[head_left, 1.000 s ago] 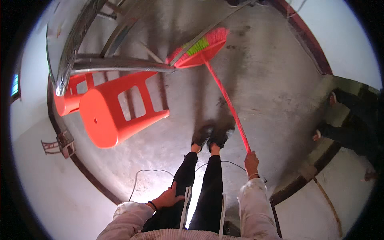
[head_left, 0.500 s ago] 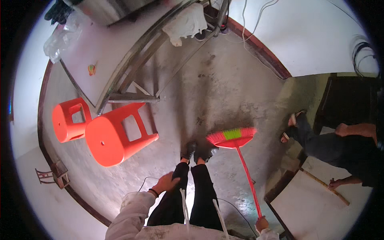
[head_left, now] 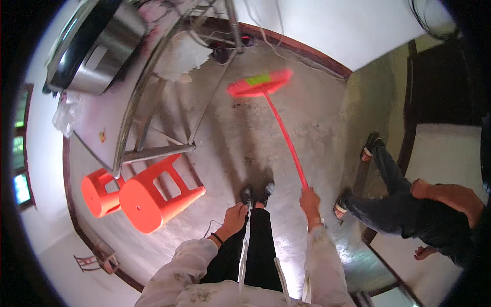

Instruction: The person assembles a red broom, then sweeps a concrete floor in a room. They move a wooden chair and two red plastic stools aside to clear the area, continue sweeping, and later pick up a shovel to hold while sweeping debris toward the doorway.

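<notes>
My right hand (head_left: pixel 310 203) is wrapped round the upper part of the handle of a red broom (head_left: pixel 284 130). The long handle slants forward and left from my grip. Its wide head of red and green bristles, blurred by motion, is at the far side of the floor, beyond the table's frame. My left hand (head_left: pixel 235 219) hangs in front of my black trouser leg, above my left shoe. Its fingers are curled together, partly hidden from view, and nothing shows in them.
Two orange plastic stools (head_left: pixel 153 197) lie tipped over at left, beside a metal-framed table (head_left: pixel 105 120) that bears a large steel cooker (head_left: pixel 105 48). A person in dark clothes (head_left: pixel 404 199) is at right. A small wooden chair (head_left: pixel 106 258) stands by the left wall. Cables run along the far wall.
The broom head has swung forward, away from my feet, and my right hand has come forward with it. My left hand has moved forward, its fingers now curled. The other person's legs have shifted.
</notes>
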The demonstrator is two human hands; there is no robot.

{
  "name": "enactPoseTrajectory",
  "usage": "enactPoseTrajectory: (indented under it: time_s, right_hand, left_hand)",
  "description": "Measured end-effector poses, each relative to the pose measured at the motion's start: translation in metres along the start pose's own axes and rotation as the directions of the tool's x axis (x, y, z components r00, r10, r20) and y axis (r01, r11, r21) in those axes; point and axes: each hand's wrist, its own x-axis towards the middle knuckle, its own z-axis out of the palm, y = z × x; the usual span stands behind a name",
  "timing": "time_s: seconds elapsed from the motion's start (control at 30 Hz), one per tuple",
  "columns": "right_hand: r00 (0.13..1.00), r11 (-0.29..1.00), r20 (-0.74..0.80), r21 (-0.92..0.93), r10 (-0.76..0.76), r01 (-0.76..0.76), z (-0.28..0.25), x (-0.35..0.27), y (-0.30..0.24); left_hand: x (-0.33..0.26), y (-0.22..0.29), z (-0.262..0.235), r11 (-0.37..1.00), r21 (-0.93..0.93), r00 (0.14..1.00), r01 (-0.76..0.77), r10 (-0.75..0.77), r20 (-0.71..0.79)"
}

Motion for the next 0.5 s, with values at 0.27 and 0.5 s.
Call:
enactPoseTrajectory:
  time_s: [0.27, 0.5]
  right_hand:
    - [0.988, 0.992, 0.12, 0.071, 0.098, -0.107, 0.029, -0.028, 0.096]
    - [0.858, 0.889, 0.267, 0.008, 0.438, -0.457, -0.005, -0.291, 0.239]
  left_hand:
    - [0.018, 0.024, 0.013, 0.94, 0.34, 0.973, 0.011, -0.089, 0.213]
    - [0.072, 0.077, 0.057, 0.964, 0.183, 0.964, -0.193, 0.152, 0.217]
